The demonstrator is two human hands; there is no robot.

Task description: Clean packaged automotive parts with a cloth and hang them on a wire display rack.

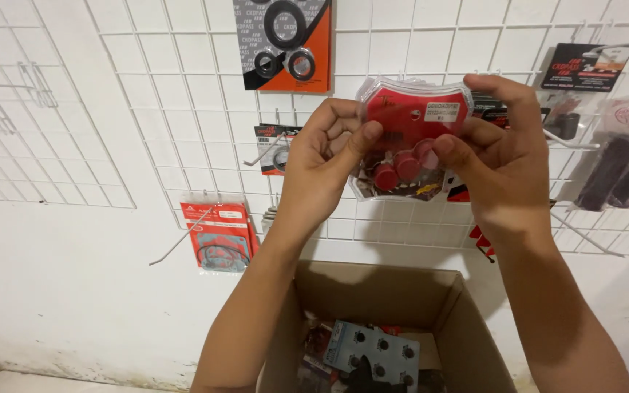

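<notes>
Nearest the camera, at the bottom centre of the frame, an open cardboard box (394, 291) stands below the forearms, with a grey-blue card of small black parts (373, 349) and other packets lying inside it. Above it, in the upper centre, both hands hold one clear plastic blister pack (410, 138) with a red backing card and several round red pieces in its lower half, raised in front of a white wire grid panel (183, 131). The left hand (322, 164) has its grip closed on the pack's left edge, thumb across the front and fingers behind; the right hand (500, 156) is closed on the right edge, thumb on the front near the red pieces and fingers curled over the top corner. The pack appears to sit at a hook on the grid, though the hook itself is hidden behind it, so I cannot tell whether the hanging hole is on or off it. The likely trouble is that the hole misses the hook tip, which neither eye nor camera can see, and the pack slips when one hand lets go, dropping toward the box. Pushing hard could also bend the thin plastic or knock the dark packs (489, 105) hanging just behind, and the bare hooks (573, 138) sticking out at the right could catch the right wrist. An orange card of black rings (285, 44) hangs above, a red packet (216, 233) at lower left.
</notes>
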